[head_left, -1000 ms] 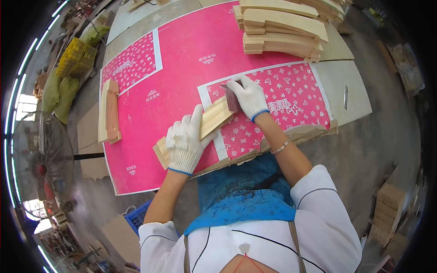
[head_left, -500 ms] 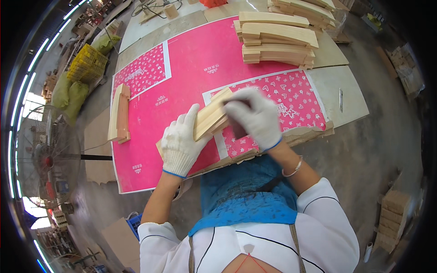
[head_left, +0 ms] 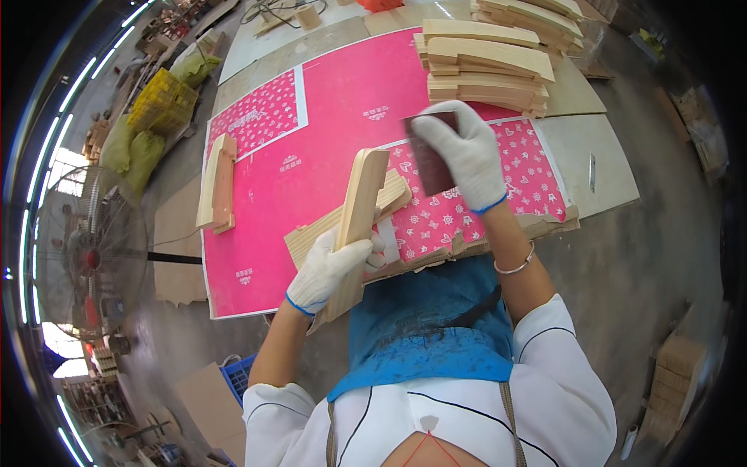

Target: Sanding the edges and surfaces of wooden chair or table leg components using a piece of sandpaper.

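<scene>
My left hand [head_left: 331, 268], in a white knit glove, is closed around a pale wooden slat [head_left: 362, 187] that tilts up off the table, its far end rounded. Beneath it, another wooden piece [head_left: 307, 236] lies slantwise on the pink sheet. My right hand [head_left: 473, 156], gloved too, grips a dark brown rectangle of sandpaper [head_left: 432, 159] between thumb and fingers. The sandpaper is held to the right of the slat, apart from it.
Pink printed sheeting [head_left: 334, 117] covers much of the table. Curved wooden slats [head_left: 490, 58] are stacked at the far right; a few more [head_left: 216, 187] stand at the left edge. A thin metal strip [head_left: 592, 173] lies at the right. Beyond the left edge is a fan [head_left: 89, 257].
My right hand with the sandpaper has lifted away from the wood, up and right. My left hand has turned the slat steeper and nearer to me, uncovering the piece below.
</scene>
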Action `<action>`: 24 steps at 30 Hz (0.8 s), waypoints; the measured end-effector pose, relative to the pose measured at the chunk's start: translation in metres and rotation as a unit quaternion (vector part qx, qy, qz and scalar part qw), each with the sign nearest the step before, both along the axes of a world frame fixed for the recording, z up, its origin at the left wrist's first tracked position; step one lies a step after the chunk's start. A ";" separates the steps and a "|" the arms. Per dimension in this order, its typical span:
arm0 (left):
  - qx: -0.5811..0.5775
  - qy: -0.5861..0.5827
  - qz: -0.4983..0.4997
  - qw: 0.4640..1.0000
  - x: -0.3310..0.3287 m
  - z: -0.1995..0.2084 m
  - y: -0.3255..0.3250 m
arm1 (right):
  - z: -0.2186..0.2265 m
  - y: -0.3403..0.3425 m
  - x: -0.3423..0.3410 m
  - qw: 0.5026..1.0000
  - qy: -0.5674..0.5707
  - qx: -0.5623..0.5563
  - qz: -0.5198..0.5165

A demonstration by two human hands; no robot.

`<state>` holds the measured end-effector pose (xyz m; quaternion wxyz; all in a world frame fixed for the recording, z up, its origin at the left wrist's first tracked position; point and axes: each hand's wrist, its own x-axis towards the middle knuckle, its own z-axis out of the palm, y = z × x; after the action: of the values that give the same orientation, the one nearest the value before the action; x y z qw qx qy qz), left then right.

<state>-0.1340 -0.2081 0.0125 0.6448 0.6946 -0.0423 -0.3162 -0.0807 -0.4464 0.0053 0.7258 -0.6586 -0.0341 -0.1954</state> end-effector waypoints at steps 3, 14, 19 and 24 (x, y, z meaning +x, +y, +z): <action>0.079 -0.020 0.021 0.996 -0.003 -0.012 -0.003 | 0.012 0.034 -0.017 0.962 -0.103 -0.251 0.014; -0.137 0.053 0.046 0.988 -0.006 0.004 -0.004 | -0.045 -0.004 0.026 0.983 0.143 0.101 0.057; -0.299 0.223 0.053 0.926 -0.005 -0.013 -0.008 | -0.017 0.015 0.005 0.995 0.026 0.070 0.070; -0.335 0.278 0.017 0.900 -0.016 -0.018 -0.009 | -0.046 0.022 0.033 0.997 0.009 -0.059 0.039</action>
<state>-0.1503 -0.2175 -0.0056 0.8304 0.3218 0.0474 -0.4523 -0.0474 -0.4248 -0.0407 0.6929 -0.7005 -0.0641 -0.1587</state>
